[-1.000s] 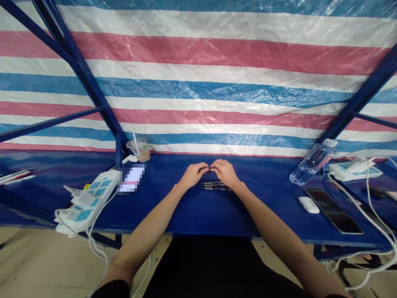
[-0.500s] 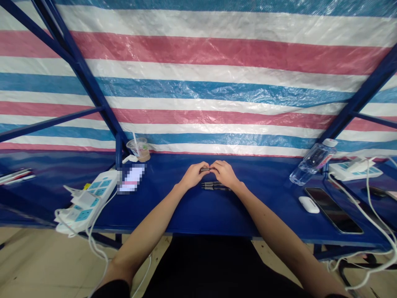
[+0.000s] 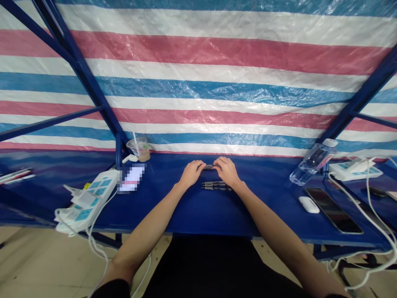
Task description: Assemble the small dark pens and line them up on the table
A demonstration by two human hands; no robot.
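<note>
A slim dark pen (image 3: 210, 167) spans the gap between my two hands, just above or on the blue table (image 3: 192, 215). My left hand (image 3: 191, 173) pinches its left end with thumb and fingertips. At the other end, the closed fingers of my right hand (image 3: 227, 170) grip the pen and hide its tip. Nearer to me, several similar dark pens (image 3: 214, 186) lie side by side, their right ends partly covered by my right wrist.
On the left are a power strip (image 3: 102, 185) with cables, a phone with a blurred screen (image 3: 132, 179) and a plastic cup (image 3: 139, 150). To the right stand or lie a water bottle (image 3: 313, 162), a white earbud case (image 3: 309, 205), a black phone (image 3: 334, 210) and another power strip (image 3: 355, 170).
My hands have drawn slightly apart, and more of the pen shows between them. The pens on the table have stayed where they were.
</note>
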